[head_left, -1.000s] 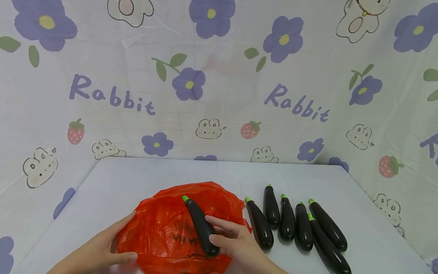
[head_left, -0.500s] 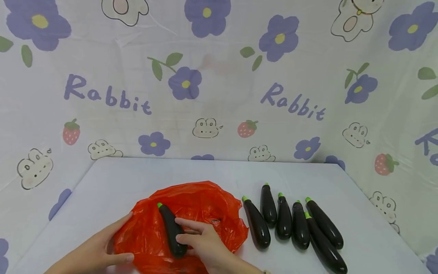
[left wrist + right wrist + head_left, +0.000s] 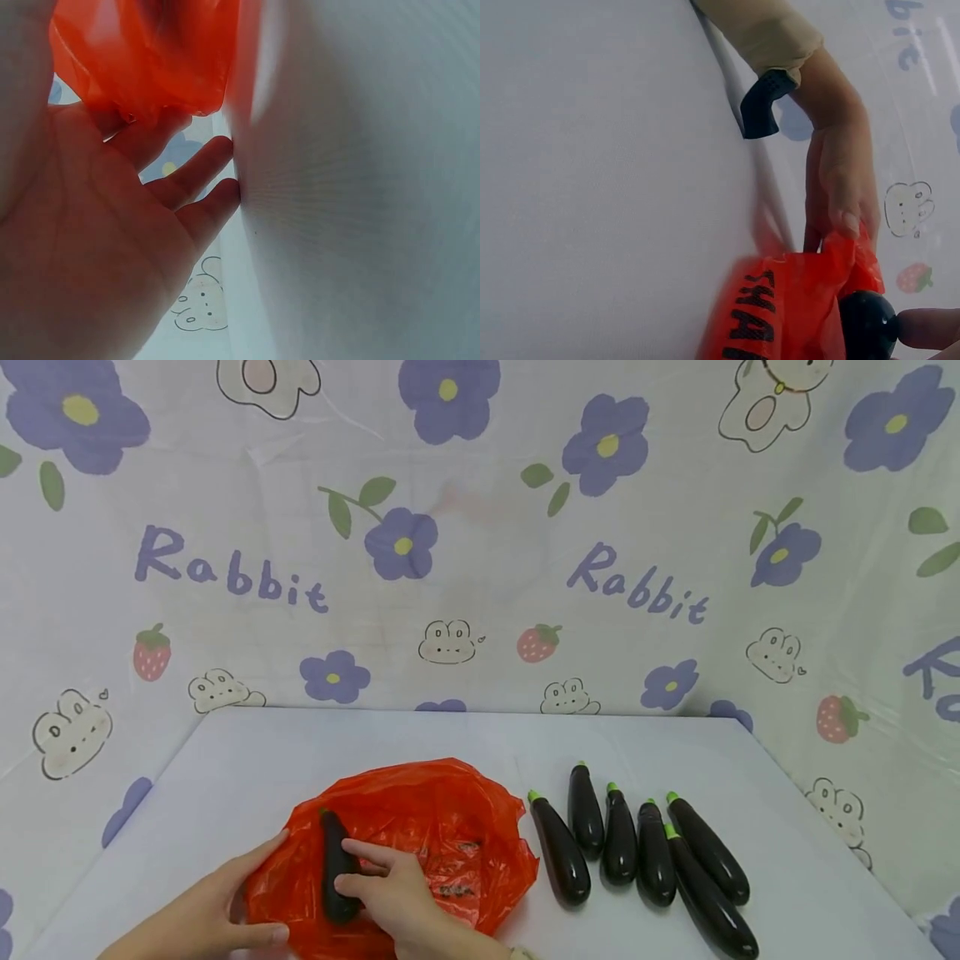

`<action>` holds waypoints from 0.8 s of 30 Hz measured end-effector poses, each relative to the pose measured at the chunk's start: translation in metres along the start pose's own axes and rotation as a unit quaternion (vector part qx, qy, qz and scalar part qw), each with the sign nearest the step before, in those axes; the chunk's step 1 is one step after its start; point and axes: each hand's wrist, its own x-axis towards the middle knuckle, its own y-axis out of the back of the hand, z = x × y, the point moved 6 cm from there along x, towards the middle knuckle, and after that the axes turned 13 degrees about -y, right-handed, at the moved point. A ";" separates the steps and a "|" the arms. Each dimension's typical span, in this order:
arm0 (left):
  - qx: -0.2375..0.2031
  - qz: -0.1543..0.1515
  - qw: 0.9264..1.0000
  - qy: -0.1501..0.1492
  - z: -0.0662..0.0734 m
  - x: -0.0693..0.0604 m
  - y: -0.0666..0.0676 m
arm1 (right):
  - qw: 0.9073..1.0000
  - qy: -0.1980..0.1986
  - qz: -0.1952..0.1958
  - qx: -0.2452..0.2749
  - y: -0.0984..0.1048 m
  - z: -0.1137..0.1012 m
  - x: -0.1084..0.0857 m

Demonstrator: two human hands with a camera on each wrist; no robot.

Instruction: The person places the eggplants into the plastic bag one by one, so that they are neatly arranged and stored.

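We see the right hand pinching a dark eggplant between thumb and fingers, and this eggplant lies within the mouth of a red plastic bag, its long side turned toward the left hand. We read the sideways pinch as a way to steer the eggplant while its green stem end points away from us; that end looks dimmer than the other stems, perhaps because film covers it, though we cannot be sure. The left hand grips the bag's near side, thumb in front and fingers behind, probably to keep the mouth spread and stop the thin plastic from sliding on the white table. In the left wrist view, two of its fingertips touch the tabletop. Six eggplants lie out to the right of the right hand, stems pointing away, the nearest just beside the bag; we judge they are grouped there within easy reach. Compared with a second ago, the right hand and its eggplant have come across from the middle of the bag toward the left hand, and the eggplant now stands straighter to our view; the left hand holds the same place and the six eggplants keep their arrangement.
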 end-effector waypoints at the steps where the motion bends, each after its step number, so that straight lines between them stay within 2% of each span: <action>1: 0.000 -0.001 1.000 -0.002 0.000 0.000 0.000 | 1.000 0.001 0.003 -0.002 -0.002 0.000 0.001; 5: -0.006 -0.003 1.000 0.003 -0.002 0.000 0.001 | 1.000 0.006 0.007 -0.012 -0.007 0.004 0.004; 13: 0.002 -0.018 1.000 -0.014 0.000 0.001 0.001 | 1.000 0.015 0.010 -0.025 -0.009 0.011 0.010; 20: 0.030 -0.016 0.999 0.002 -0.003 0.000 0.005 | 0.996 0.040 0.012 -0.075 -0.010 0.014 0.011; 24: 0.039 -0.016 0.999 0.003 -0.004 -0.001 0.006 | 0.995 0.048 0.012 -0.084 -0.009 0.014 0.012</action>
